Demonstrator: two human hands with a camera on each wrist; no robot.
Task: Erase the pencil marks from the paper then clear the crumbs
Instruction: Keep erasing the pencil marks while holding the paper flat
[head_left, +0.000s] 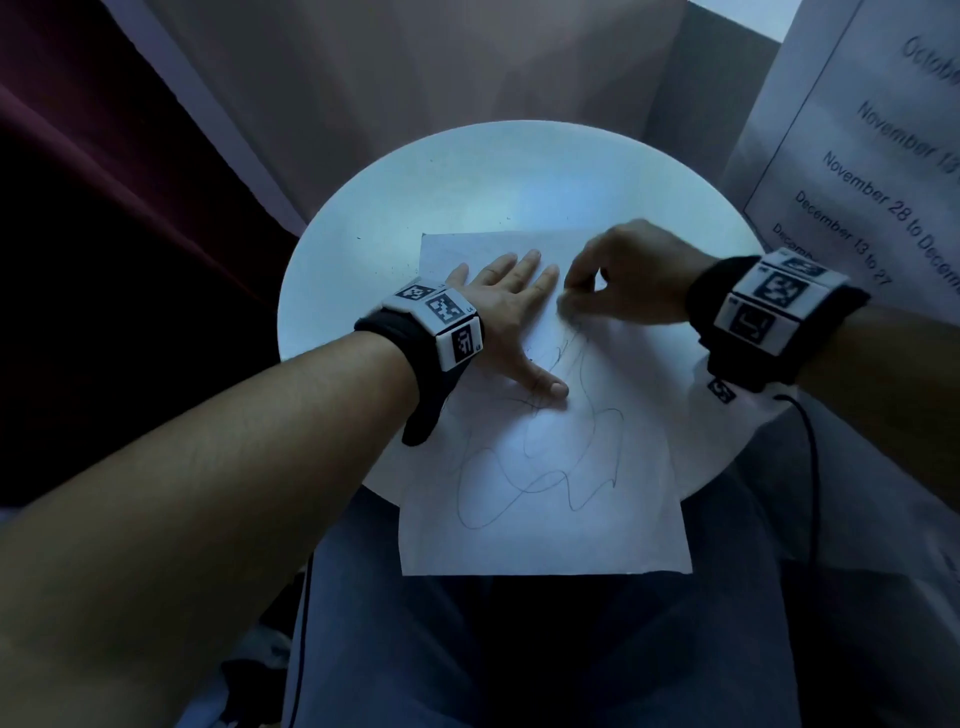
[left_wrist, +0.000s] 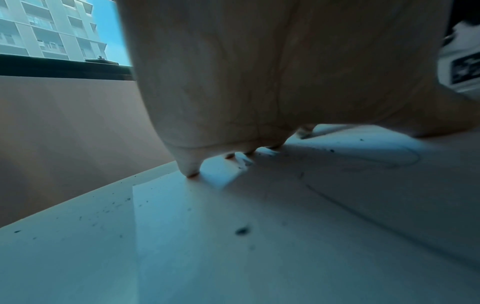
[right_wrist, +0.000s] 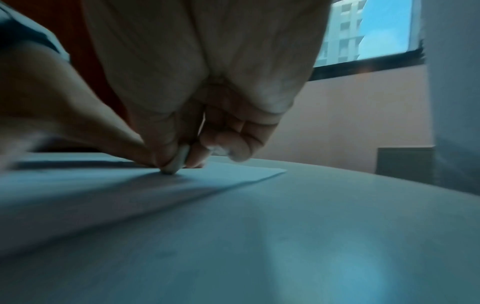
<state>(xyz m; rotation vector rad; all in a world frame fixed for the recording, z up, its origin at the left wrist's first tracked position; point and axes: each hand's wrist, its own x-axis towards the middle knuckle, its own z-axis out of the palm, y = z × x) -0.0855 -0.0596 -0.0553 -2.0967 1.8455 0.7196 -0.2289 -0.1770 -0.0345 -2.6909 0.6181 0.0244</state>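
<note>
A white sheet of paper (head_left: 561, 525) lies on the round white table (head_left: 395, 187), its near end hanging past the table's edge. Looping pencil marks (head_left: 540, 467) cover its middle and lower part. My left hand (head_left: 511, 306) lies flat on the sheet's upper left, fingers straight, thumb spread, pressing it down. My right hand (head_left: 574, 296) pinches a small pale eraser (right_wrist: 179, 160) between thumb and fingers, and its tip touches the paper (right_wrist: 228, 174) just right of the left fingertips. The right hand is blurred. Dark crumbs (left_wrist: 241, 231) dot the paper and the table (left_wrist: 64, 236).
Small specks (head_left: 395, 270) lie on the table left of the sheet. A printed notice with dates (head_left: 883, 156) hangs at the right. A dark curtain (head_left: 104, 208) is at the left, and a black cable (head_left: 810, 467) runs down from my right wrist.
</note>
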